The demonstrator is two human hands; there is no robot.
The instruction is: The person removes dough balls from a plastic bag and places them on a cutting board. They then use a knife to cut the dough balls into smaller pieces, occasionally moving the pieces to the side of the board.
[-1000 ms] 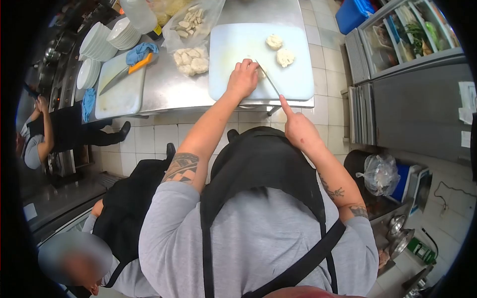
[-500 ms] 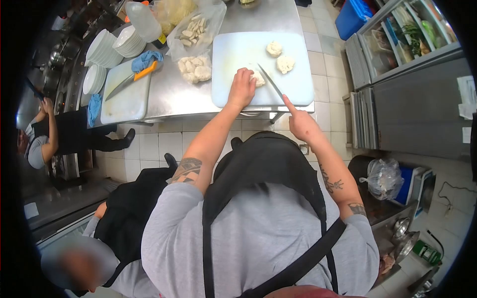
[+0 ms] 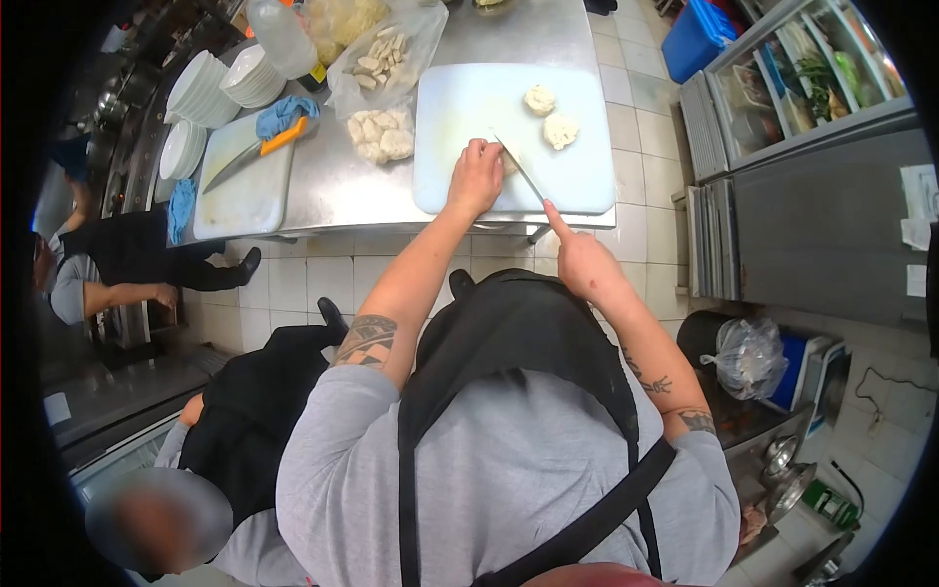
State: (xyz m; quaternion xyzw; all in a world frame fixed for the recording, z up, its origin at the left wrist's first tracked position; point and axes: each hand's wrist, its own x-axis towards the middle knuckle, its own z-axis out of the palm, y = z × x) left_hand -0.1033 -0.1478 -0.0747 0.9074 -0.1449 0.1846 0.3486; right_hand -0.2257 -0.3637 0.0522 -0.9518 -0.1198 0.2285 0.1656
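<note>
A pale, lumpy off-white piece (image 3: 512, 160) lies on the white cutting board (image 3: 450, 108), mostly hidden by my left hand (image 3: 476, 176) and the blade; its exact kind I cannot make out. The fingers of that hand are bent and pressed onto it. My right hand (image 3: 589, 262) is closed around the handle of a kitchen knife (image 3: 526, 172), forefinger stretched along its top. The blade runs across the piece, close beside my left fingertips. Farther up the board sit two similar pale lumps (image 3: 539, 99), apart from both hands.
Left of the board are bags of pale chunks (image 3: 380, 135) and slices (image 3: 381, 59), stacked white plates (image 3: 196, 88), and a second board (image 3: 249, 201) with an orange-handled knife (image 3: 279, 140) and blue cloth (image 3: 284, 117). Co-workers stand nearby at left (image 3: 245, 430). An open refrigerated counter (image 3: 802, 147) stands right.
The knife has moved left, its blade now over the piece beside my left fingers. My right hand has shifted slightly left and down. A co-worker's raised arm at far left has lowered.
</note>
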